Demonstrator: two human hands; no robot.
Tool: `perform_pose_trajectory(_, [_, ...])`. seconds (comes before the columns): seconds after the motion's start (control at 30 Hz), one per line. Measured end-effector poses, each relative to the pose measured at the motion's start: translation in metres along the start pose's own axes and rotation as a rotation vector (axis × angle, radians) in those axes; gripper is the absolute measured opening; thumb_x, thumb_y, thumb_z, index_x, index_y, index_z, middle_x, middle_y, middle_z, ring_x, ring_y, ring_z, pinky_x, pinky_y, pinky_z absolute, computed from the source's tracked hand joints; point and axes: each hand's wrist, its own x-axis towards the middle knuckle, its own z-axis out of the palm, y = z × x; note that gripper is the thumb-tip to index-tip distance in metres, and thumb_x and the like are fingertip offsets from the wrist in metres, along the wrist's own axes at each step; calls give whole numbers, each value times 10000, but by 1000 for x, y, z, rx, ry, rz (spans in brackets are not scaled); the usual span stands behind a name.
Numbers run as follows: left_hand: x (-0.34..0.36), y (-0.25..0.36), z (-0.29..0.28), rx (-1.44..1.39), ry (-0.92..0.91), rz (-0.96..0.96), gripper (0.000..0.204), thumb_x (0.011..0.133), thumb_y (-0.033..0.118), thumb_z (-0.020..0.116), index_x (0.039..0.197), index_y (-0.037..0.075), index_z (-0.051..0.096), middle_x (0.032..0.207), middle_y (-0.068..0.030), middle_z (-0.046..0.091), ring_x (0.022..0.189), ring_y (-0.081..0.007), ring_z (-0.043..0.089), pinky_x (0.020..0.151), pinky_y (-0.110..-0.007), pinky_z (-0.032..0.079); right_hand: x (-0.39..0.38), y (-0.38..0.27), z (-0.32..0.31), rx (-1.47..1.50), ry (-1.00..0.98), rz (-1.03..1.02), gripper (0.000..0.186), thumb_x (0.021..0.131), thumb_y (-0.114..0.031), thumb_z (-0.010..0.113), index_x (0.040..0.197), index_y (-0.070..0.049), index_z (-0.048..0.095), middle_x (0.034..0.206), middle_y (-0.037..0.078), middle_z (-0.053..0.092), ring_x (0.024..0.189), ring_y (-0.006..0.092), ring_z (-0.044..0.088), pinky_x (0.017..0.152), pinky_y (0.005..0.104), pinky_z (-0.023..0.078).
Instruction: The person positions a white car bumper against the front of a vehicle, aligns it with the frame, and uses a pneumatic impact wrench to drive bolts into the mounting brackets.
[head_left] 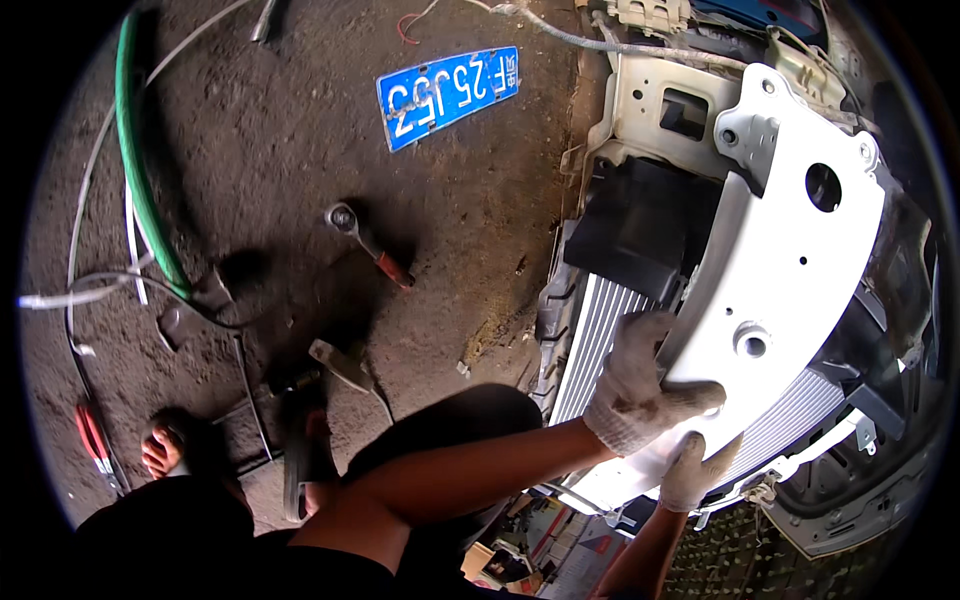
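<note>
The pale metal beam (790,270) stood slantwise at the right of the frame, in front of a finned radiator (592,330). The gloved left hand (638,392) gripped its near edge, thumb across the face; the gloved right hand (690,474) touched the lower part, but its hidden fingers left it impossible to tell whether it gripped. The step in hand seemed to be steadying or positioning the beam, and the next move probably called for both hands to hold its angle, with care for the fins. A black plastic cover (640,220) sat beside the beam's upper half. Further out, a ratchet (369,244) lay at upper centre-left, and red-handled pliers (92,440) at lower left.
</note>
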Motion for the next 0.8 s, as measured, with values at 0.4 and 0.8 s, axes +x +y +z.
perform_pose_trajectory(0.4, [-5,-9,4,-52,-63,-274,816,758,747,640,984,-35,589,815,-164,662,719,-272,669,622,-390,548,1,2,2,40,-16,-58,678,754,-138,589,1352,112,389,1119,205,605,1013,283,616,859,396,508])
perform_pose_trajectory(0.8, [-7,-9,1,-91,-129,-303,719,755,659,715,1027,2,611,886,-153,670,819,-275,682,694,-388,535,3,8,-1,-72,4,-190,691,789,-386,699,1260,78,498,1078,163,622,941,247,625,808,389,517])
